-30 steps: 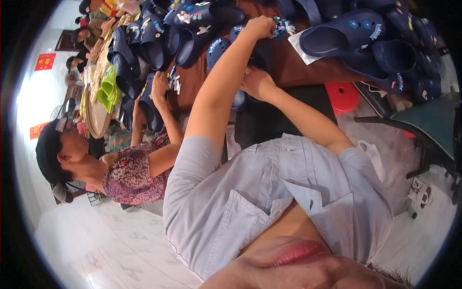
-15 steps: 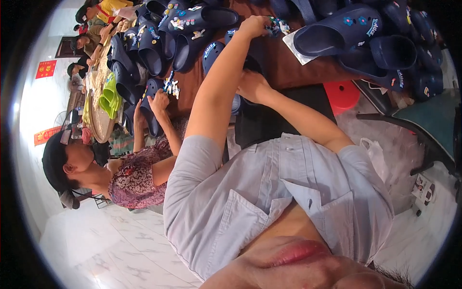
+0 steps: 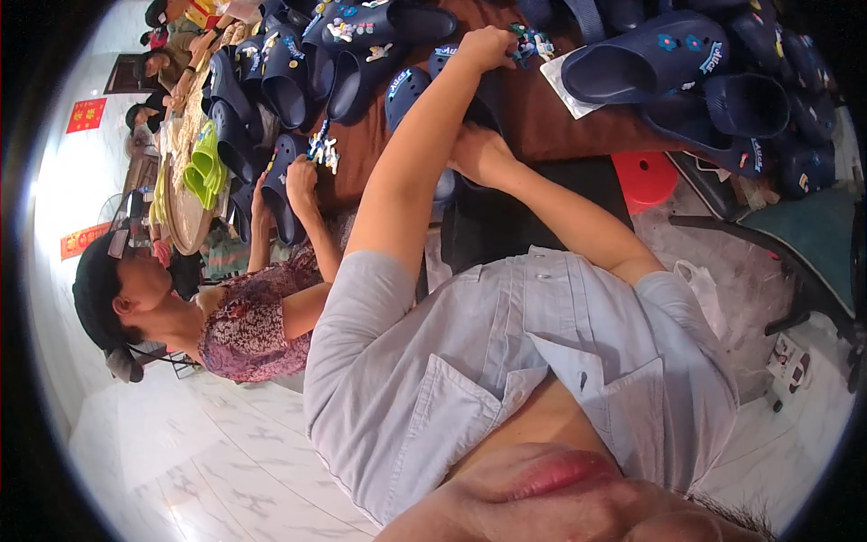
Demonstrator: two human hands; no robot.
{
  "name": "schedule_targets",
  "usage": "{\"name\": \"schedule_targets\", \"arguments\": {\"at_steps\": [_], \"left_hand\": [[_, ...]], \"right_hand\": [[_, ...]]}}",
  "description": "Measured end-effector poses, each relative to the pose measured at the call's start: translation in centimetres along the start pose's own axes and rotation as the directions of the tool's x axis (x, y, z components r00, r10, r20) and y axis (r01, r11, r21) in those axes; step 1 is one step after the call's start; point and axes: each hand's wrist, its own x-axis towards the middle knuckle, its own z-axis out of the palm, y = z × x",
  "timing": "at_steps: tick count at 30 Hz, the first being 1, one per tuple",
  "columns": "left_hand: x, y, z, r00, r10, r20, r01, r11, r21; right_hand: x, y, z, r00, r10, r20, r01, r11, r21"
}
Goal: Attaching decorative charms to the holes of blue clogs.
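My left hand [image 3: 489, 49] reaches across to a small heap of colourful shoe charms [image 3: 533, 43] on the brown tabletop, its fingers curled down onto the near side of the heap. Lower down, behind my left forearm, my right hand [image 3: 480, 155] is closed round a navy clog [image 3: 446, 188] at the table edge. My forearm hides most of that clog and the right fingertips. Just left of the forearm lies another navy clog [image 3: 406, 90] with a lettered charm on it.
Navy clogs [image 3: 632, 59] are piled at the right on a white sheet [image 3: 562, 90]; more crowd the left. A co-worker [image 3: 248, 316] at left handles a clog [image 3: 287, 181] beside a second charm cluster [image 3: 323, 152]. Lime clogs [image 3: 206, 172], a red stool [image 3: 645, 181] and a chair [image 3: 804, 235] stand around.
The co-worker's nearer hand has moved up against the charm cluster. My left hand stays at its charms and my right hand stays at the clog, with only slight shifts.
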Motion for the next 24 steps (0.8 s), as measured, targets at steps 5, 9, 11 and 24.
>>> {"name": "schedule_targets", "arguments": {"at_steps": [5, 9, 11, 24], "left_hand": [[-0.2, 0.3, -0.9, 0.995, -0.073, -0.064, 0.070, 0.997, -0.044], [-1.4, -1.3, -3.1, 0.941, -0.203, -0.270, 0.096, 0.927, -0.363], [-2.5, -1.7, -4.1, 0.888, -0.442, -0.127, 0.228, 0.662, -0.715], [-24.9, -4.0, 1.4, 0.318, -0.946, -0.067, -0.164, 0.015, -0.986]], "right_hand": [[0.4, 0.0, 0.1, 0.997, 0.016, 0.074, -0.018, 1.000, 0.025], [0.2, -0.3, -0.4, 0.999, 0.004, 0.053, -0.003, 1.000, -0.028], [0.0, -0.3, -0.5, 1.000, 0.004, 0.012, -0.004, 1.000, -0.005], [0.1, -0.4, -0.4, 0.989, -0.089, -0.118, 0.092, 0.996, 0.020]]}}
